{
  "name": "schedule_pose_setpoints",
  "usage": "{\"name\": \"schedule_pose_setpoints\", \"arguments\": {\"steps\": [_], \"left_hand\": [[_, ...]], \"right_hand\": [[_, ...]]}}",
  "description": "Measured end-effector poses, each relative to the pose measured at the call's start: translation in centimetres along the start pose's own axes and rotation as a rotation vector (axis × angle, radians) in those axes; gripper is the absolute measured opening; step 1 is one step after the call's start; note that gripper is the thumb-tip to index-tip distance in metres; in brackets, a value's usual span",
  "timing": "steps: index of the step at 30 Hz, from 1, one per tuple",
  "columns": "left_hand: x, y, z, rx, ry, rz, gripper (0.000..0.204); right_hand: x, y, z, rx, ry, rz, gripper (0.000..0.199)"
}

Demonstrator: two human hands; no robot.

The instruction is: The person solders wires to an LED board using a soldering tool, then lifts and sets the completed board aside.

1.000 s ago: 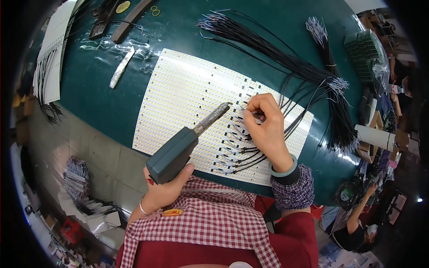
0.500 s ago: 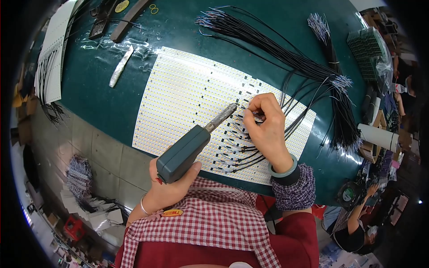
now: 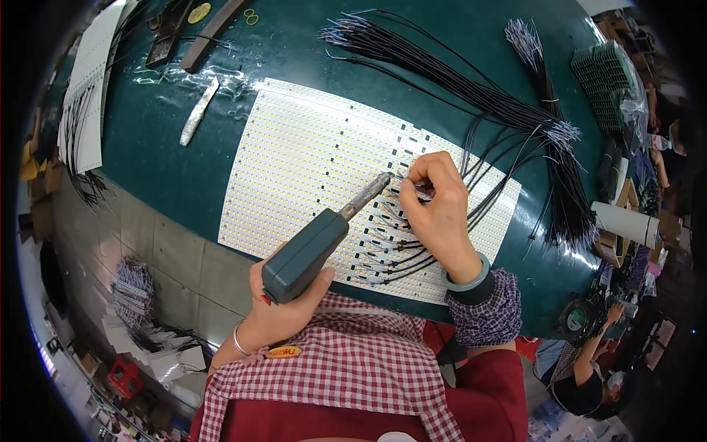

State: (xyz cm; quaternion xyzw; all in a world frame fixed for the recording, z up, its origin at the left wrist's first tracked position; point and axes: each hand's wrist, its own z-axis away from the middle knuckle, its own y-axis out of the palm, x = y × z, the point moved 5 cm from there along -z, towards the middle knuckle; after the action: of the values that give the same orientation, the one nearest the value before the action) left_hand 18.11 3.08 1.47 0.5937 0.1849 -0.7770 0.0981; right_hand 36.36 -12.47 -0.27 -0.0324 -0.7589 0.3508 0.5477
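Note:
My left hand (image 3: 286, 318) is wrapped round the dark green grip of a soldering gun (image 3: 305, 255). Its metal barrel slants up to the right, and the tip is at the pads of a white LED board (image 3: 283, 147). Beside that tip, the thumb and forefinger of my right hand (image 3: 444, 210) are pinched together at the end of a thin black cable, mostly hidden by the hand. Several black cables (image 3: 416, 263) lie across the board below, with their thin wire ends at its row of pads.
On the green table (image 3: 177, 180), a long bundle of black cables (image 3: 442, 79) lies beyond the board and another bundle (image 3: 563, 195) to its right. A wrapped knife-like tool (image 3: 199, 112) lies to the left. A white roll (image 3: 624, 225) and a co-worker's arm (image 3: 589, 350) are at the right.
The soldering gun and my left hand have shifted slightly to the right. My right hand stays pinched in nearly the same place.

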Motion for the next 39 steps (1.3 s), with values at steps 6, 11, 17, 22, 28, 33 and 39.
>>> {"name": "schedule_pose_setpoints", "arguments": {"steps": [6,11,17,22,28,33,39], "left_hand": [[0.4,-0.9,1.0,0.056,-0.047,-0.033,0.027],[0.1,-0.8,0.8,-0.042,-0.050,-0.007,0.016],[-0.2,-0.8,0.4,-0.064,-0.042,-0.013,0.015],[-0.5,-0.7,0.1,-0.068,0.039,-0.009,0.013],[0.1,-0.7,0.4,0.011,-0.093,-0.045,0.028],[0.0,-0.3,0.2,0.020,-0.076,-0.020,0.027],[-0.1,-0.1,-0.1,0.017,-0.058,-0.018,0.019]], "right_hand": [[0.0,0.0,-0.1,-0.008,-0.014,0.010,0.012],[0.0,0.0,0.0,-0.011,0.017,0.016,0.011],[-0.2,0.0,0.0,-0.021,0.064,-0.090,0.009],[-0.2,0.1,0.1,-0.011,0.031,-0.097,0.010],[-0.1,0.1,0.0,0.005,0.007,-0.076,0.010],[0.0,0.2,0.0,0.012,0.007,-0.070,0.010],[0.0,0.3,0.0,0.002,-0.013,-0.054,0.011]]}}
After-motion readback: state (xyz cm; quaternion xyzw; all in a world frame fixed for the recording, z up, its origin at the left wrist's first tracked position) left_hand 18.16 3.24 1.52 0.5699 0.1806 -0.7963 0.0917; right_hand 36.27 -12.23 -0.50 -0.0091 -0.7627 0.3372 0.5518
